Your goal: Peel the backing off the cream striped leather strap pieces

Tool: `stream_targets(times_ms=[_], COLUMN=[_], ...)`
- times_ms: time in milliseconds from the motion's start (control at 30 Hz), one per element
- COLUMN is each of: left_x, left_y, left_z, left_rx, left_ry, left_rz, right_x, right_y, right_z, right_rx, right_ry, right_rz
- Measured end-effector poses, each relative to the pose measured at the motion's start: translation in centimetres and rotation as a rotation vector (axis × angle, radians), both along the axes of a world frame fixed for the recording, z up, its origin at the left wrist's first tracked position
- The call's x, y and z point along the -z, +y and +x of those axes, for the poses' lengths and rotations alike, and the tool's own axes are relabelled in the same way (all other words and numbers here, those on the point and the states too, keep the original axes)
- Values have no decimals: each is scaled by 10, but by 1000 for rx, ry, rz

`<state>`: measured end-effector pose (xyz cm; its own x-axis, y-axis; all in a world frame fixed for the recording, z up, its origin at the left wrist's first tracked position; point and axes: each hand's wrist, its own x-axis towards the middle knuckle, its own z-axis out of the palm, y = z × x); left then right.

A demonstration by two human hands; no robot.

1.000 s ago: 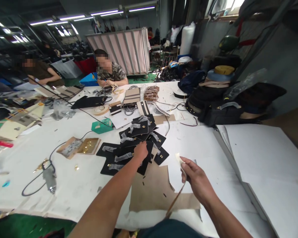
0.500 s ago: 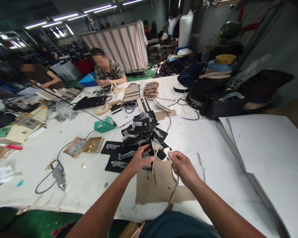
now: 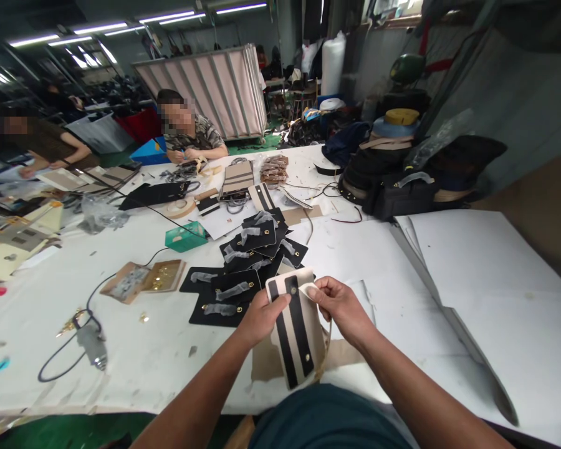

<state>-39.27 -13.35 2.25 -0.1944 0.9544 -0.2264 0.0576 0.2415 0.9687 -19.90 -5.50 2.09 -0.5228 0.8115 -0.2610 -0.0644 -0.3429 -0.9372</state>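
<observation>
I hold a cream flap piece with two black stripes and small gold studs [image 3: 297, 330] upright in front of me. My left hand [image 3: 260, 316] grips its left edge, thumb across the front. At the flap's top right corner my right hand [image 3: 339, 304] pinches a small cream strip. Just beyond lies a spread pile of black flap pieces with gold clasps and grey wrapping [image 3: 250, 262]. A brown card sheet [image 3: 341, 355] lies on the table under my hands.
Two open cardboard boxes of metal parts [image 3: 147, 279] and a corded hand tool [image 3: 91, 343] lie to the left. A green box [image 3: 186, 236] sits further back. Large white sheets [image 3: 486, 268] cover the right. Two people sit across the table; dark bags [image 3: 402, 181] are piled at the back right.
My left hand has lifted the striped flap from the black pile and turned its face toward me. My right hand came in from the right with its strip to the flap's top corner.
</observation>
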Motion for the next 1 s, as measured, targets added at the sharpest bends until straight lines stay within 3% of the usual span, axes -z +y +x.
stream_targets(times_ms=[200,367,467,767,1000], left_x=[-9,-25,-29,-12,15], left_y=[-1,-4,-4,6,13], left_z=[13,30,39,49,59], left_rx=[-34,-9,-64,-225,-291], left_ry=[107,84,95,257,280], left_rz=[-2,93,114,57,22], right_x=[1,1,-1,-6,12], right_y=[-8,-10,-10,-21,-28], right_z=[-3,-1,2,8,8], right_rx=[23,48,36,-6,-3], right_ry=[-77,-174,-205,-376,-525], right_rz=[152,244,275,470,692])
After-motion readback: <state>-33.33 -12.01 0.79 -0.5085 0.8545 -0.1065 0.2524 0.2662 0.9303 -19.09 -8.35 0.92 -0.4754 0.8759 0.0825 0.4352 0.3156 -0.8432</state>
